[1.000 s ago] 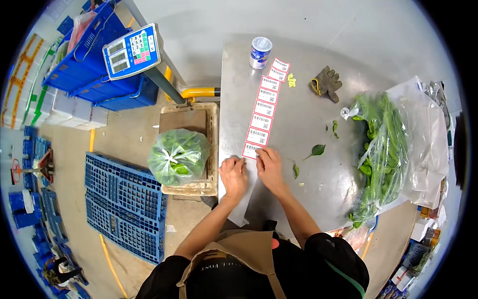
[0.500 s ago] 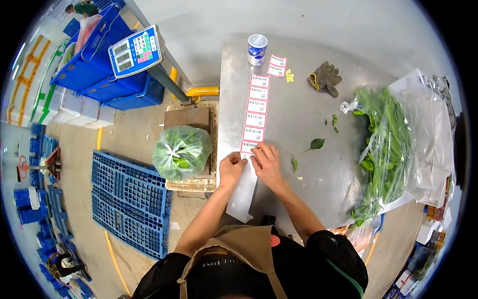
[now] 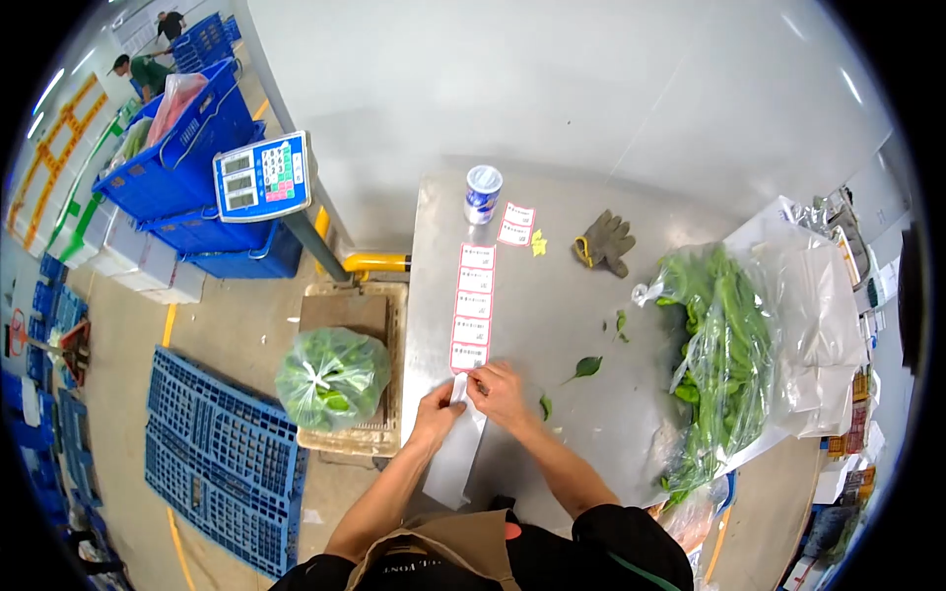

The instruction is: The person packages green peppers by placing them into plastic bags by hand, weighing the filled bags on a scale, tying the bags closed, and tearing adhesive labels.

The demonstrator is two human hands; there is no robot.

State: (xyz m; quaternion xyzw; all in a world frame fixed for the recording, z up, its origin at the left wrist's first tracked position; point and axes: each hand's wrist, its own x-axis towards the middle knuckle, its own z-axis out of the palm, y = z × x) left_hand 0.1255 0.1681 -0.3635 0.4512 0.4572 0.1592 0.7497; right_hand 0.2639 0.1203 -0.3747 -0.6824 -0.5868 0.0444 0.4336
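A strip of red-bordered labels point(image 3: 473, 305) lies along the left side of the steel table point(image 3: 611, 394), its pale backing running down toward my apron. My left hand point(image 3: 435, 415) pinches the backing just below the last label. Close to its right, my right hand point(image 3: 498, 394) has its fingertips pressed together at the strip's lower end; whether a label is between them is too small to tell. A separate piece with two labels point(image 3: 516, 225) lies above, near a blue-and-white can point(image 3: 483, 195) and yellow-green scraps point(image 3: 539, 242).
On the right are a grey glove point(image 3: 605, 242), loose leaves point(image 3: 588, 366) and bagged greens point(image 3: 724, 345). At left, a bag of greens point(image 3: 333, 379) sits on the scale, below its display point(image 3: 262, 177). Blue crates point(image 3: 187, 138), a blue pallet point(image 3: 225, 458) and two people stand farther off.
The view has tilted upward, so the table appears lower. Fewer labels show in the long strip, and its backing is now lifted and folded at my hands. The two-label piece lies apart from it.
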